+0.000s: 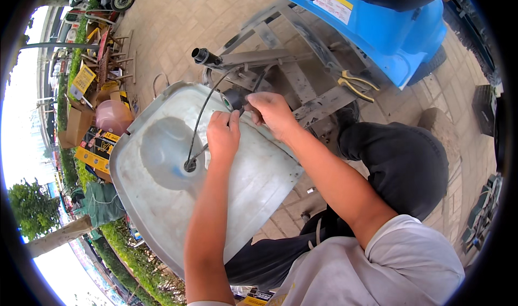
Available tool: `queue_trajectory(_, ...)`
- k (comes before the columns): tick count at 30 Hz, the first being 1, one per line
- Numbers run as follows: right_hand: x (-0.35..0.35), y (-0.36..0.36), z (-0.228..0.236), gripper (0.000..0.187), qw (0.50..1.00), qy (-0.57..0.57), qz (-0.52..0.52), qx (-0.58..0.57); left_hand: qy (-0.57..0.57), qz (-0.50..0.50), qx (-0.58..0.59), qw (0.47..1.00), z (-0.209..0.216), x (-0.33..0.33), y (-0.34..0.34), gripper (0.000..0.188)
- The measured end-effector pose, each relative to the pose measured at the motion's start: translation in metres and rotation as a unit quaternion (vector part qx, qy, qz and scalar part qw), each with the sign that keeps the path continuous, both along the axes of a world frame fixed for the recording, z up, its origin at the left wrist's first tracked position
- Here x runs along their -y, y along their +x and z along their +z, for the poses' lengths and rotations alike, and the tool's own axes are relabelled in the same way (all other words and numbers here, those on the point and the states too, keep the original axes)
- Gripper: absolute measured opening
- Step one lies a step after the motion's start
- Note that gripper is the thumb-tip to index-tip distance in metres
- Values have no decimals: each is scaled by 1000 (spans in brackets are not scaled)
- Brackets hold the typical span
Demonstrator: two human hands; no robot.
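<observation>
A curved silver-grey metal panel (245,184) with a round hollow lies in front of me. Black cables (197,123) come out of a hole in that hollow; one arcs up to the frame, another runs under my left hand (223,136). The left fingers are closed, pinching that cable. Just beyond them is a roll of black tape (234,99) with a green core. My right hand (271,113) is closed at the roll's side, its thumb and fingers pinched together. The fingertips of both hands nearly meet, and the exact grip there is partly hidden.
Beyond the panel stands a grey metal frame (299,82) with a black tube end (206,56). Yellow-handled pliers (357,85) rest on it. A blue body panel (372,33) is at the upper right. Boxes (97,148) and a pink round container (113,117) stand left.
</observation>
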State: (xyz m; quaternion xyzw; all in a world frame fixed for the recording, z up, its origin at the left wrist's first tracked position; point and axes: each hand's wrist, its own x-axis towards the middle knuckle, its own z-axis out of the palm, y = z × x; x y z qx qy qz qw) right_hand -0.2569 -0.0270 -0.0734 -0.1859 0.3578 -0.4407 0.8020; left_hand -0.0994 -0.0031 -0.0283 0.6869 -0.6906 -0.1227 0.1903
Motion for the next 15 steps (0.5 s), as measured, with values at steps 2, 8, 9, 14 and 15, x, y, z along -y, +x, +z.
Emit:
queue_trajectory(2,-4,7,-8,21,996,35,30,-79,-23,16,9,1000,-4,6,-1,28)
queue_trajectory(8,-5,30,-25,25,996,-14,74,-44,154,125,-23,980,3,26,3,36)
queue_trajectory(9,-2,32,-33,26,995,-26,78,-48,161,119,-34,979,6,28,3,34)
queue_trajectory(14,-2,30,-33,26,977,-49,108,-174,144,87,-82,982,13,18,8,23)
queue_trajectory(15,-3,29,-33,26,977,-37,110,-180,130,48,-56,989,14,16,9,20)
